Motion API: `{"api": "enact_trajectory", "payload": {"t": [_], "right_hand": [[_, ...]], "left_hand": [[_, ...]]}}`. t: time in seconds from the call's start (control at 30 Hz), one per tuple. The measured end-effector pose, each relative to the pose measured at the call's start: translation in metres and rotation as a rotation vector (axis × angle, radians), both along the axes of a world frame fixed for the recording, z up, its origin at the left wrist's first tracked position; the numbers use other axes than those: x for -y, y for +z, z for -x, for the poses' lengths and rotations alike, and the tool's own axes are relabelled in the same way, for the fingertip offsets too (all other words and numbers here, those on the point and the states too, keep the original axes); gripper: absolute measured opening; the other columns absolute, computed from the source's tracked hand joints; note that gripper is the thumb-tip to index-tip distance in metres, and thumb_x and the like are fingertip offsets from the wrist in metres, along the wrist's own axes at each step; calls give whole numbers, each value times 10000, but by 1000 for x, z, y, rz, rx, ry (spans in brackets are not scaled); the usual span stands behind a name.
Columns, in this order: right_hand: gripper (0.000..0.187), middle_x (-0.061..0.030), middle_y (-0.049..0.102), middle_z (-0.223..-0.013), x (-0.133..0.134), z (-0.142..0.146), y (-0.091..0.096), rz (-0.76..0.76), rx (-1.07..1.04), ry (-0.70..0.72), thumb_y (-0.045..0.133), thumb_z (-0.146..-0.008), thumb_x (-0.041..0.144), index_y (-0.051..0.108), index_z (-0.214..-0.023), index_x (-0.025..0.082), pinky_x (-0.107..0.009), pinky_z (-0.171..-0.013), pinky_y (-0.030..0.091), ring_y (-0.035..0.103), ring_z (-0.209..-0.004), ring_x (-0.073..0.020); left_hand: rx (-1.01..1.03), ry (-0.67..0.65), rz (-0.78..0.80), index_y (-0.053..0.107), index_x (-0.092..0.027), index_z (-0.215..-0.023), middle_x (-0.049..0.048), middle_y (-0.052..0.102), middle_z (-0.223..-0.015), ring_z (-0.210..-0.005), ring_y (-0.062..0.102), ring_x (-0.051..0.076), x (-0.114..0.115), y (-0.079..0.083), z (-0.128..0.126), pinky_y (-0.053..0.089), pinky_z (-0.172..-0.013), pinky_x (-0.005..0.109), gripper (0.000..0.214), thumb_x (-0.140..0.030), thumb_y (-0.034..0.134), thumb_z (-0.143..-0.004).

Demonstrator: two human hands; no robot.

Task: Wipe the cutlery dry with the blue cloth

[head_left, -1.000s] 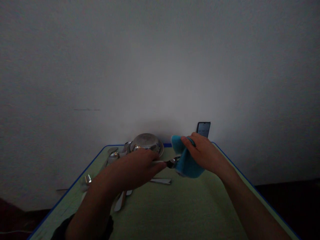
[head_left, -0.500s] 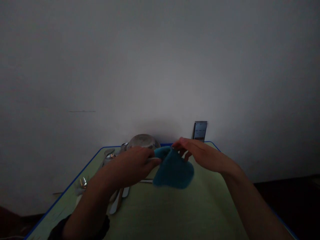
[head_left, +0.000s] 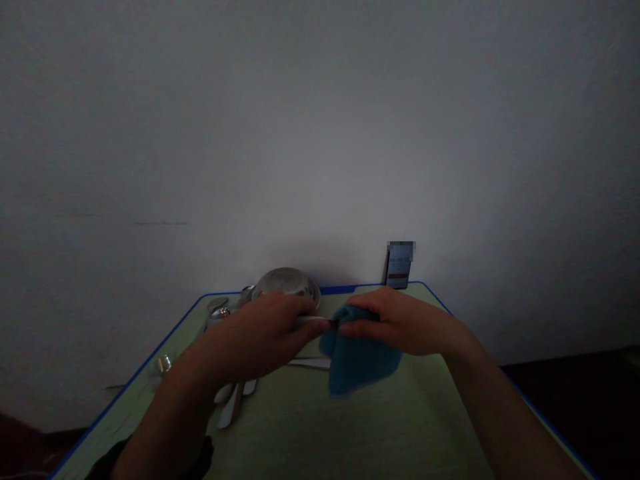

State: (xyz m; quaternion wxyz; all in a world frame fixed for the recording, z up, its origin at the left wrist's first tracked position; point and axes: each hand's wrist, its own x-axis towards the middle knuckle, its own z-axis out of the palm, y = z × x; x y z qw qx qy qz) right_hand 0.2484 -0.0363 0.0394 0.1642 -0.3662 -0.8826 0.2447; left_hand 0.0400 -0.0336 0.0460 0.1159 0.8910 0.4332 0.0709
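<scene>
My left hand is closed round a slim, pale metal utensil held level above the table; its kind is hidden by my fingers and the cloth. My right hand pinches a blue cloth around the utensil's right end, thumb in front and fingers behind. The cloth's loose part hangs below my right hand. On the table under my hands lies another thin, shiny utensil.
A shiny metal bowl or lid stands at the back by the wall. A phone leans against the wall to its right. Several utensils lie along the left, including a brown-handled one. The green table has a blue edge.
My right hand has moved slightly down and closed with the cloth round the utensil's end. The cloth has shifted right and folded over. My left hand is nearly where it was.
</scene>
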Motion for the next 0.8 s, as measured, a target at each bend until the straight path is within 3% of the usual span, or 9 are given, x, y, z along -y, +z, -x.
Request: {"api": "enact_trajectory", "payload": {"t": [0.2, 0.33, 0.4, 0.47, 0.53, 0.6, 0.67, 0.73, 0.8], "right_hand": [[295, 13, 554, -667, -3, 3, -3, -40, -38, -71, 401, -853, 401, 538, -740, 165, -226, -548, 326, 487, -600, -98], [295, -12, 567, -708, -9, 10, -26, -142, -171, -305, 434, -822, 436, 539, -770, 166, -261, -615, 354, 505, -662, -130], [285, -34, 590, -844, -8, 13, -46, -127, -386, -455, 485, -790, 428, 535, -906, 173, -282, -710, 381, 527, -778, -151], [326, -52, 584, -938, -3, 14, -68, -9, -623, -531, 491, -776, 445, 519, -953, 173, -287, -760, 399, 532, -857, -165], [357, -51, 582, -902, 7, 15, -90, 169, -810, -626, 451, -784, 488, 509, -947, 175, -287, -714, 428, 541, -809, -169], [343, -43, 581, -821, 19, 16, -108, 313, -887, -701, 452, -775, 507, 512, -866, 181, -288, -680, 440, 542, -753, -174], [333, -41, 594, -822, 27, 19, -119, 407, -974, -717, 465, -767, 506, 515, -867, 192, -294, -680, 449, 547, -746, -179], [348, -48, 606, -849, 28, 21, -124, 469, -1126, -752, 477, -762, 504, 514, -902, 188, -300, -666, 454, 558, -749, -188], [360, -56, 612, -907, 23, 21, -125, 547, -1315, -735, 490, -762, 493, 508, -947, 185, -301, -666, 460, 570, -797, -196]], "left_hand": [[107, -9, 53, 604, -168, -766, 10, 554, -667, -615, 497, 139, -7, -6, -1, 343, -567, 254, 411, -467, 335, -845], [471, 17, 330, 565, -141, -744, -11, 500, -644, -602, 457, 112, -2, -36, -12, 365, -551, 229, 292, -370, 402, -823], [527, 59, 415, 520, -148, -822, -44, 418, -578, -483, 387, 83, 9, -58, -19, 328, -442, 198, 313, -353, 287, -863], [753, 151, 644, 472, -168, -874, -69, 334, -564, -432, 322, 65, 22, -78, -26, 258, -381, 168, 291, -396, 291, -863], [895, 279, 727, 448, -193, -923, -68, 344, -588, -441, 356, 64, 33, -95, -31, 253, -384, 155, 284, -440, 325, -854], [950, 370, 664, 430, -219, -1015, -43, 434, -655, -466, 414, 80, 40, -105, -34, 288, -384, 168, 335, -489, 322, -848], [957, 423, 555, 451, -212, -1046, 16, 540, -811, -632, 531, 134, 42, -112, -37, 394, -456, 205, 378, -499, 302, -852], [962, 447, 483, 486, -193, -1048, 60, 568, -983, -865, 552, 190, 42, -116, -38, 465, -604, 247, 396, -478, 279, -866], [975, 445, 506, 494, -187, -1061, 69, 572, -1037, -965, 532, 215, 40, -120, -39, 479, -674, 268, 396, -465, 286, -871]]}}
